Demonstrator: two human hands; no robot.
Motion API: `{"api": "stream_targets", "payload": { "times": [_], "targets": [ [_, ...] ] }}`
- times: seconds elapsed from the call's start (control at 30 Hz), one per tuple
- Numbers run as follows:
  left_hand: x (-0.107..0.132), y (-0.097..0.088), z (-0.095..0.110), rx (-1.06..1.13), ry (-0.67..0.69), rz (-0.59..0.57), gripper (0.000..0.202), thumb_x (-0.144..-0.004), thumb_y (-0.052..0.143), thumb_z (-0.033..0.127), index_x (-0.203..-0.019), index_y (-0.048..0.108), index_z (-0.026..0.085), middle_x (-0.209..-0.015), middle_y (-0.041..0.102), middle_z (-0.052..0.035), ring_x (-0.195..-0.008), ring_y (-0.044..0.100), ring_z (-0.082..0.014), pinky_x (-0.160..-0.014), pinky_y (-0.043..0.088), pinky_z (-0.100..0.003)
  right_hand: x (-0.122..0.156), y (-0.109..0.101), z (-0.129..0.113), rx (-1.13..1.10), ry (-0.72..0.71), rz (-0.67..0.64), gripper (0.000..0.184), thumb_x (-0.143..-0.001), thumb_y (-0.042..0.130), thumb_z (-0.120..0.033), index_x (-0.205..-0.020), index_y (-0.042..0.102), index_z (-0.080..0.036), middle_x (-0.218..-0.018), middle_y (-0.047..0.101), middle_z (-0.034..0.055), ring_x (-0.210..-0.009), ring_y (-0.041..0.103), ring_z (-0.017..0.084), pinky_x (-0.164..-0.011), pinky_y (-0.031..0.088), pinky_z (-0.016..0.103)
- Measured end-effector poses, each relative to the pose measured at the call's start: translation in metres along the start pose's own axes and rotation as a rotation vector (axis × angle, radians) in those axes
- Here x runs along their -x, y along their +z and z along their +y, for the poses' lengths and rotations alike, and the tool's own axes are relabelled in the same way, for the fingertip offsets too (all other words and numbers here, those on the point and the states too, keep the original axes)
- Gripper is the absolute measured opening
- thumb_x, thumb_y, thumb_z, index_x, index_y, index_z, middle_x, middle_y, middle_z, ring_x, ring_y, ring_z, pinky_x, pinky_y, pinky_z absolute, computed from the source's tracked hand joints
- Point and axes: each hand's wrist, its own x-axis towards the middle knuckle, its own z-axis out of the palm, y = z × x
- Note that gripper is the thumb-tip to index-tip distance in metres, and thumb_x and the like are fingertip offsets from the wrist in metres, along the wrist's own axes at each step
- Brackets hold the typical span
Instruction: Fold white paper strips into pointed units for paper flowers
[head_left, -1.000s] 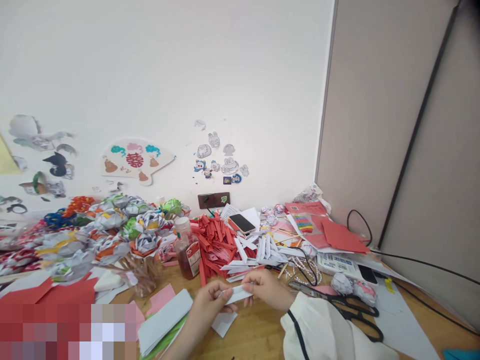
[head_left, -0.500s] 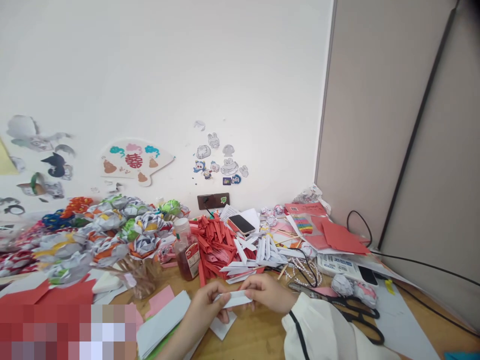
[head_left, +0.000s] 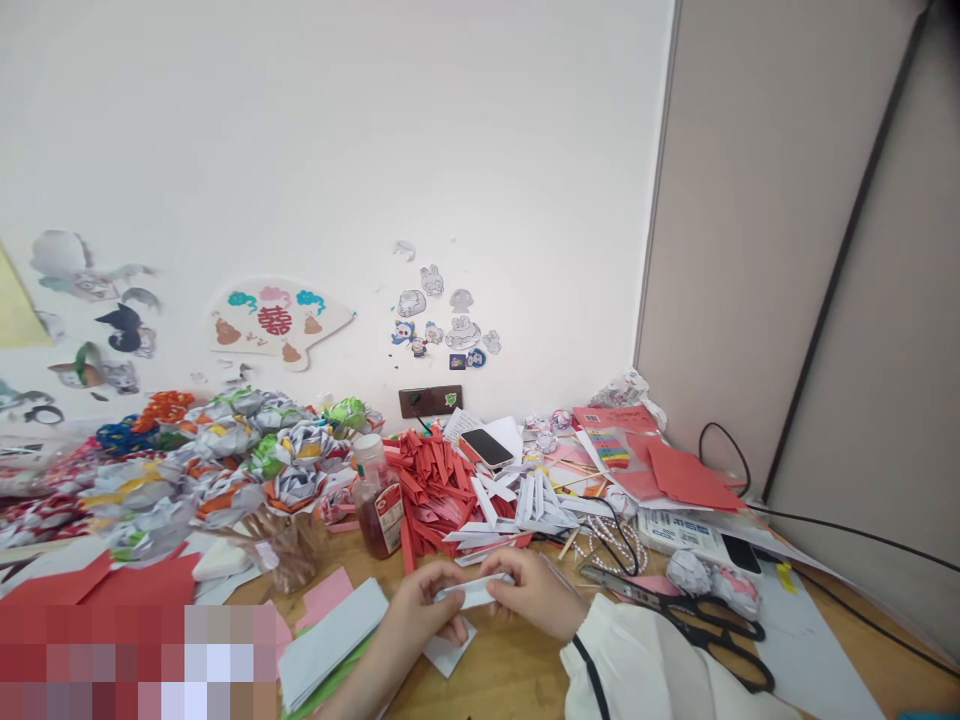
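Observation:
My left hand (head_left: pixel 425 603) and my right hand (head_left: pixel 534 592) meet low in the middle of the view, over the wooden desk (head_left: pixel 525 668). Both pinch the same narrow white paper strip (head_left: pixel 472 594), one hand at each end. A small white paper piece (head_left: pixel 448 650) lies on the desk just under my left hand. A white sleeve (head_left: pixel 645 665) covers my right forearm. Just beyond my hands lie a pile of folded red paper strips (head_left: pixel 431 488) and several folded white strips (head_left: pixel 517 510).
A cluster of paper flowers (head_left: pixel 225 470) fills the left of the desk, with a small bottle (head_left: pixel 377 500) beside it. A phone (head_left: pixel 486 447), black scissors (head_left: pixel 697 625), red sheets (head_left: pixel 679 472) and black cables (head_left: pixel 825 525) lie to the right. A stack of white sheets (head_left: pixel 330 642) sits left of my hands.
My hands have stayed on the white strip, with the fingers shifting slightly along it. The view has drifted a little.

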Motion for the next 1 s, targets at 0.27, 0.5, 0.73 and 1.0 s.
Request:
{"api": "stream_targets", "payload": {
  "times": [0.27,0.5,0.73,1.0],
  "targets": [
    [0.002,-0.006,-0.001,0.321,-0.140,0.041,0.021,-0.049,0.073,0.026,-0.061,0.059,0.014,-0.050,0.063,0.0005,-0.044,0.055,-0.0091,-0.049,0.045,-0.020,0.000,0.003,-0.008,-0.004,-0.056,0.002,0.019,-0.076,0.052,-0.032,-0.086,0.060,-0.018,-0.074,0.062,0.0024,-0.064,0.058,0.014,-0.060,0.045,0.026],
    [0.000,-0.005,-0.001,0.319,-0.078,0.120,0.037,-0.044,0.077,0.030,-0.073,0.062,0.015,-0.057,0.065,-0.0003,-0.055,0.060,-0.0122,-0.060,0.049,-0.023,0.000,0.002,-0.008,0.136,-0.108,0.076,0.021,-0.070,0.059,-0.030,-0.087,0.059,-0.018,-0.084,0.063,0.0038,-0.073,0.058,0.017,-0.063,0.045,0.027],
    [-0.002,-0.004,-0.002,0.031,0.066,0.190,0.025,-0.054,0.068,0.036,-0.064,0.059,0.015,-0.042,0.060,0.0014,-0.042,0.054,-0.0121,-0.048,0.044,-0.023,0.001,0.004,-0.010,0.039,-0.084,-0.011,0.016,-0.081,0.044,-0.028,-0.088,0.054,-0.018,-0.065,0.060,0.0005,-0.057,0.057,0.013,-0.055,0.045,0.024],
    [0.002,-0.001,0.002,0.109,0.146,0.161,0.061,-0.056,0.069,0.033,-0.108,0.046,0.013,-0.050,0.061,0.0043,-0.045,0.057,-0.0137,-0.048,0.046,-0.025,0.002,0.002,-0.010,0.285,-0.143,0.012,0.020,-0.082,0.041,-0.023,-0.071,0.057,-0.018,-0.050,0.054,-0.0031,-0.049,0.051,0.011,-0.055,0.040,0.022]
  ]
}}
